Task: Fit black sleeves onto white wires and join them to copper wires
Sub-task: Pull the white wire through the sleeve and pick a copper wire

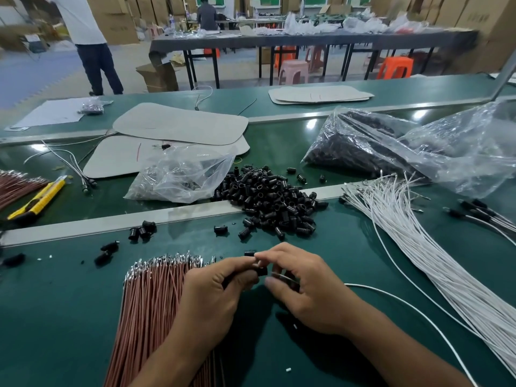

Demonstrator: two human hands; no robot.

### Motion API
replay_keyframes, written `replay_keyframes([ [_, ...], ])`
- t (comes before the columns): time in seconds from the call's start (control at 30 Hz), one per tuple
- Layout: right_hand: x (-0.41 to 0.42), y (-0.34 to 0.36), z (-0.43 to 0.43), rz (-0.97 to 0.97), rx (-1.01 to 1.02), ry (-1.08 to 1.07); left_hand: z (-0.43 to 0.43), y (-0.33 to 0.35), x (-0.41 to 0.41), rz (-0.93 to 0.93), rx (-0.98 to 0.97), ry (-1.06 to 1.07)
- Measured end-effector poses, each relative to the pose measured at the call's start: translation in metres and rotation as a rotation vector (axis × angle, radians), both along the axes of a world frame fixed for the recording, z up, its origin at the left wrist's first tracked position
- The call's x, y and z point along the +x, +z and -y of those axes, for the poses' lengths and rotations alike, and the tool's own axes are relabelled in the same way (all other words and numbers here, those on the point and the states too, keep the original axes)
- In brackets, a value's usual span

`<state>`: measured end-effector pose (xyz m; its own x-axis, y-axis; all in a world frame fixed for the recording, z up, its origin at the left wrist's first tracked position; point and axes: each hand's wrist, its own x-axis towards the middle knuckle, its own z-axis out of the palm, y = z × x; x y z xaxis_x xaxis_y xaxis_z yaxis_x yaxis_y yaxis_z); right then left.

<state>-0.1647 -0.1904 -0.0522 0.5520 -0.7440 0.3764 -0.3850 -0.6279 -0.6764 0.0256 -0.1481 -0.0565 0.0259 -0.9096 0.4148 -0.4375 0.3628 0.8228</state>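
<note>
Black sleeve (250,253): pinched by right hand (304,283); second sleeve (262,271) gripped in left hand (217,291). White wire (413,308) trailing toward 4 o'clock; copper wires (150,303) at 9 o'clock. Advised: bore aligned with wire end, pushed straight.

Heaped black sleeves (268,202), copper wires (148,303) left, white wires (413,227) right.

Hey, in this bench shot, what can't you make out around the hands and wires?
- Head view, white wire: its end is hidden inside the right hand.
- Head view, sleeve: fingers of the left hand cover it, so whether it sits on a wire is unclear.
- Head view, copper wires: lower ends cut off by the bottom edge and the left forearm.
- Head view, far bag: contents too small and blurred.
</note>
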Motion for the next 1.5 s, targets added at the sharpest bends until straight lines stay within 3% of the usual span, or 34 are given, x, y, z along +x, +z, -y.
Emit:
replay_keyframes([
  [0.2, 0.001, 0.004, 0.0, -0.005, -0.135, -0.016, -0.003, 0.012, 0.005, 0.276, -0.232, 0.095],
  [0.37, -0.022, 0.017, 0.01, -0.06, -0.204, -0.187, 0.004, 0.024, 0.075, 0.175, -0.242, 0.331],
  [0.47, -0.034, 0.024, 0.014, -0.119, -0.245, -0.285, 0.007, 0.021, 0.141, 0.088, -0.1, 0.549],
  [0.6, -0.033, 0.025, 0.012, -0.155, -0.303, -0.279, 0.002, 0.013, 0.167, 0.384, 0.185, 0.704],
  [0.67, -0.023, 0.022, 0.007, -0.162, -0.355, -0.228, -0.001, 0.024, 0.131, 0.602, 0.069, 0.642],
  [0.7, -0.016, 0.02, 0.004, -0.162, -0.391, -0.193, -0.006, 0.03, 0.104, 0.654, -0.023, 0.488],
  [0.8, 0.004, 0.016, -0.009, -0.177, -0.502, -0.058, -0.02, 0.039, 0.023, 0.421, 0.011, 0.005],
  [0.87, 0.011, 0.015, -0.014, -0.172, -0.537, -0.047, -0.022, 0.028, 0.0, 0.353, 0.061, -0.096],
  [0.97, 0.017, 0.02, -0.021, -0.125, -0.512, -0.112, -0.014, 0.017, 0.009, 0.227, 0.091, 0.025],
  [1.03, 0.023, 0.018, -0.032, -0.164, -0.479, 0.136, -0.009, 0.014, 0.021, 0.064, 0.18, 0.092],
  [1.1, 0.029, 0.012, -0.044, -0.328, -0.394, 0.471, -0.005, 0.011, 0.026, -0.064, 0.212, 0.107],
  [1.17, 0.031, 0.008, -0.048, -0.435, -0.337, 0.587, -0.004, 0.01, 0.027, -0.157, 0.219, 0.077],
  [1.5, 0.038, 0.002, -0.063, -0.41, -0.475, 0.481, -0.004, 0.008, 0.026, -0.317, 0.25, 0.026],
])
